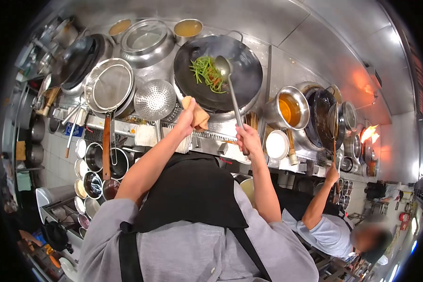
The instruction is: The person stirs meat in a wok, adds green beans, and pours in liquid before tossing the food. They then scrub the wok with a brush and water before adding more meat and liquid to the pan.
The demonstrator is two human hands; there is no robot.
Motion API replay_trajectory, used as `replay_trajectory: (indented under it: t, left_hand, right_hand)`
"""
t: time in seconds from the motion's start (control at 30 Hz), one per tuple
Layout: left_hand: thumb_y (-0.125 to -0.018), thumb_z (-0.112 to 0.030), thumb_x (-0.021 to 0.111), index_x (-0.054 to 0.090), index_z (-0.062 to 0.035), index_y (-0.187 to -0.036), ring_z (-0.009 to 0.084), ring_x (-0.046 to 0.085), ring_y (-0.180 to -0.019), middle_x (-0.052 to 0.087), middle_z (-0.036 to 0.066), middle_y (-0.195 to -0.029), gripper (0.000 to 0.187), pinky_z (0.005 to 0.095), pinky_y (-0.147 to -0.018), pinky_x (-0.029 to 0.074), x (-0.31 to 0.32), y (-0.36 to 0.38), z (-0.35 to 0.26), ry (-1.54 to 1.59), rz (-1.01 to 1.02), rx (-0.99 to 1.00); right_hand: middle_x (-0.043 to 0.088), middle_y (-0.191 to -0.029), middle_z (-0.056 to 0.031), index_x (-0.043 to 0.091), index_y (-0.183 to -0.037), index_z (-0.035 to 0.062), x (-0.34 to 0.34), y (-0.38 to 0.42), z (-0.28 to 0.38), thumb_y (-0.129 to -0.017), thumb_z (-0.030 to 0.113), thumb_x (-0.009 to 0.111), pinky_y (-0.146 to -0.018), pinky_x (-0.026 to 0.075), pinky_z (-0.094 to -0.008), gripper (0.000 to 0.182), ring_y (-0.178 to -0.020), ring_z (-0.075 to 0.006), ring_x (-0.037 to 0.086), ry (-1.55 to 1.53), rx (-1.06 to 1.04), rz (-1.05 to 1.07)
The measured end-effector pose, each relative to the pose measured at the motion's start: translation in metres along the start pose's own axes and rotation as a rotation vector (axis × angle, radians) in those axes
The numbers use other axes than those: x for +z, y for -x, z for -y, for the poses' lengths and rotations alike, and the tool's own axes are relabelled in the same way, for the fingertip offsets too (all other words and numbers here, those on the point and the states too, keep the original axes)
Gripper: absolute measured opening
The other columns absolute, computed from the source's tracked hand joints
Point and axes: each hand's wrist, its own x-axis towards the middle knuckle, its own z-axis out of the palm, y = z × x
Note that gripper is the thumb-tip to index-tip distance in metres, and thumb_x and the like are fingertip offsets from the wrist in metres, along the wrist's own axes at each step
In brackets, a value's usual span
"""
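Observation:
A dark wok [250,70] sits on the stove in front of me, with a faint haze over it. Inside lie long, thin green vegetable pieces [205,69] with a few orange bits. My right hand [249,140] is closed round the long handle of a metal ladle [224,66], whose bowl is in the wok beside the vegetables. At the wok's near left edge, my left hand [186,117] grips a folded tan cloth [200,118]. The cloth and fingers hide whether a wok handle is beneath.
A perforated skimmer [154,99] and a wire strainer [112,87] lie left of the wok. A pot of amber liquid [289,109] and white bowls [277,144] stand to its right. Farther right, a co-worker's hand [332,174] works at another wok [320,115]; flames [370,134] rise beyond.

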Motion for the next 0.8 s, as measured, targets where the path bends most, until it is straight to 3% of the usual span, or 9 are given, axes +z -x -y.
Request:
replay_trajectory:
  t: [0.13,0.23,0.33,0.37,0.43,0.6,0.67,0.73,0.8]
  left_hand:
    - [-0.094,-0.050,0.069,0.054,-0.0064,-0.133,0.0251,0.066,-0.110,0.065,0.009,-0.125,0.061,0.0419,-0.096,0.053,0.019,-0.021,0.014,0.022,-0.073,-0.004]
    - [-0.092,-0.034,0.074,0.058,-0.0010,-0.121,0.0274,0.071,-0.091,0.069,0.013,-0.108,0.046,0.0447,-0.079,0.058,0.031,-0.035,0.021,0.031,-0.191,-0.051]
    - [-0.089,-0.016,0.069,0.060,-0.0022,-0.108,0.0293,0.071,-0.076,0.069,0.013,-0.093,0.025,0.0470,-0.067,0.059,0.031,-0.065,0.026,0.079,-0.241,-0.112]
    - [-0.090,-0.015,0.065,0.058,-0.0039,-0.106,0.0304,0.070,-0.075,0.068,0.013,-0.091,0.021,0.0483,-0.068,0.059,0.029,-0.072,0.027,0.063,-0.255,-0.132]
    - [-0.092,-0.012,0.060,0.057,-0.0059,-0.103,0.0315,0.069,-0.075,0.067,0.013,-0.088,0.014,0.0497,-0.069,0.058,0.027,-0.078,0.026,0.031,-0.284,-0.120]
    - [-0.092,-0.013,0.055,0.058,-0.0071,-0.097,0.0304,0.068,-0.076,0.065,0.012,-0.090,0.008,0.0510,-0.072,0.058,0.045,-0.010,0.007,0.047,-0.142,-0.313]
    - [-0.092,-0.013,0.054,0.058,-0.0069,-0.097,0.0303,0.067,-0.078,0.065,0.013,-0.091,0.009,0.0523,-0.072,0.057,0.065,0.026,-0.011,-0.020,-0.251,-0.252]
    - [-0.093,-0.014,0.055,0.058,-0.0064,-0.098,0.0300,0.068,-0.078,0.065,0.013,-0.092,0.010,0.0512,-0.070,0.057,0.044,0.012,-0.005,-0.084,-0.170,-0.146]
    - [-0.090,-0.012,0.058,0.056,-0.0054,-0.095,0.0286,0.067,-0.076,0.064,0.013,-0.089,0.009,0.0485,-0.068,0.058,0.000,0.002,0.021,-0.104,-0.021,-0.096]
  right_hand:
    - [0.053,-0.064,-0.0053,0.056,-0.109,0.0009,0.005,-0.069,-0.028,-0.097,0.019,0.059,-0.032,0.039,-0.0313,0.022,-0.041,-0.0172,0.052,0.520,-0.323,-0.300]
    - [0.051,-0.065,-0.0043,0.049,-0.119,0.0042,0.039,-0.080,0.014,-0.096,0.019,0.057,-0.038,0.042,-0.0345,0.029,-0.041,-0.0127,0.047,0.379,-0.154,-0.137]
    - [0.059,-0.069,-0.0123,0.050,-0.125,0.0021,0.014,-0.075,0.003,-0.094,0.020,0.060,-0.053,0.051,-0.0412,0.038,-0.051,-0.0216,0.058,0.716,-0.353,0.035]
    - [0.067,-0.080,-0.0199,0.051,-0.132,0.0033,-0.008,-0.069,-0.010,-0.091,0.018,0.062,-0.071,0.054,-0.0478,0.045,-0.072,-0.0362,0.068,0.949,-0.601,-0.015]
    - [0.068,-0.093,-0.0286,0.054,-0.124,0.0029,-0.038,-0.028,0.008,-0.087,0.016,0.062,-0.079,0.051,-0.0547,0.040,-0.090,-0.0475,0.066,1.145,-0.419,-0.027]
    - [0.067,-0.073,-0.0193,0.059,-0.118,0.0022,-0.072,0.104,0.082,-0.089,0.017,0.064,-0.065,0.052,-0.0488,0.033,-0.069,-0.0367,0.068,1.208,-0.430,0.066]
    - [0.056,-0.058,-0.0077,0.061,-0.115,-0.0013,-0.081,0.154,0.126,-0.093,0.019,0.064,-0.044,0.043,-0.0354,0.030,-0.042,-0.0149,0.054,0.803,0.186,0.237]
    - [0.059,-0.061,-0.0109,0.061,-0.115,-0.0015,-0.091,0.147,0.104,-0.093,0.018,0.064,-0.051,0.048,-0.0389,0.029,-0.048,-0.0227,0.059,0.868,0.203,0.275]
    - [0.062,-0.065,-0.0148,0.060,-0.117,-0.0012,-0.100,0.087,0.003,-0.093,0.019,0.065,-0.060,0.051,-0.0418,0.032,-0.057,-0.0307,0.062,1.067,-0.552,0.040]
